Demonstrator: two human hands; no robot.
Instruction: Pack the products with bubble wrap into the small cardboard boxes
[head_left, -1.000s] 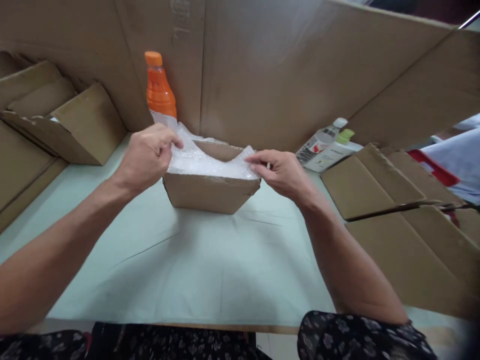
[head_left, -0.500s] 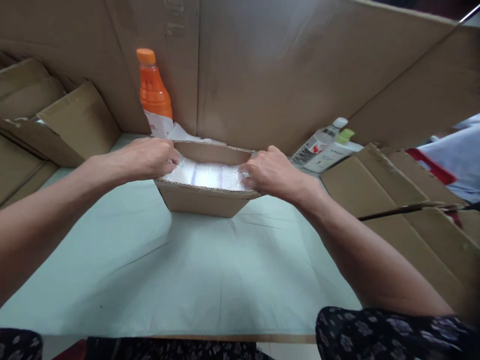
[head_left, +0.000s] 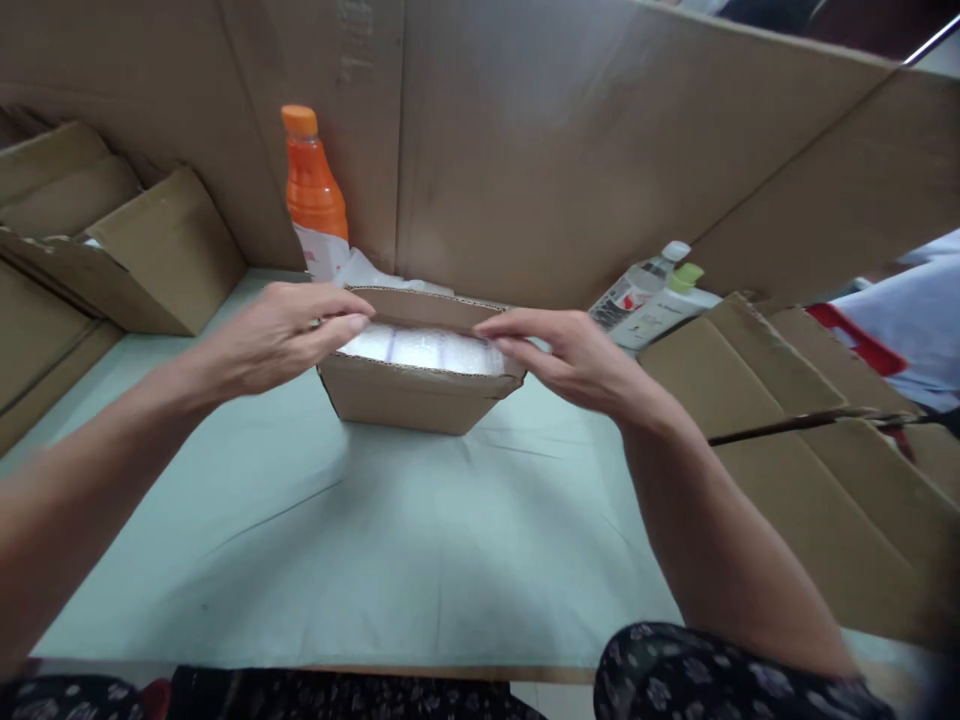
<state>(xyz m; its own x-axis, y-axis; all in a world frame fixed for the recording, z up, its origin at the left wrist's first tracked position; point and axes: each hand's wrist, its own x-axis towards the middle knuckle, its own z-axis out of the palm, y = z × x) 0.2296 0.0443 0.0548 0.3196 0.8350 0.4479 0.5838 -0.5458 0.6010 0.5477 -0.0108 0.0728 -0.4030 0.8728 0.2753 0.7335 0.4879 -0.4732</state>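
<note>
A small open cardboard box (head_left: 409,392) sits on the pale green table (head_left: 405,540), with a white bubble-wrapped item (head_left: 427,348) lying inside it. My left hand (head_left: 281,335) hovers at the box's left rim, fingers stretched out and held together, thumb tip near the wrap. Over the right rim is my right hand (head_left: 574,355), its fingers likewise extended and flat above the wrap. Neither hand grips anything.
An orange bottle (head_left: 311,195) stands behind the box against a tall cardboard wall (head_left: 540,150). Two white bottles (head_left: 649,290) lie at the right rear. Flattened cardboard (head_left: 810,440) lies to the right, and folded boxes (head_left: 112,250) stack up on the left.
My hands pressed the bubble wrap down into the box, then lifted off it and opened; the wrap now lies below the rim.
</note>
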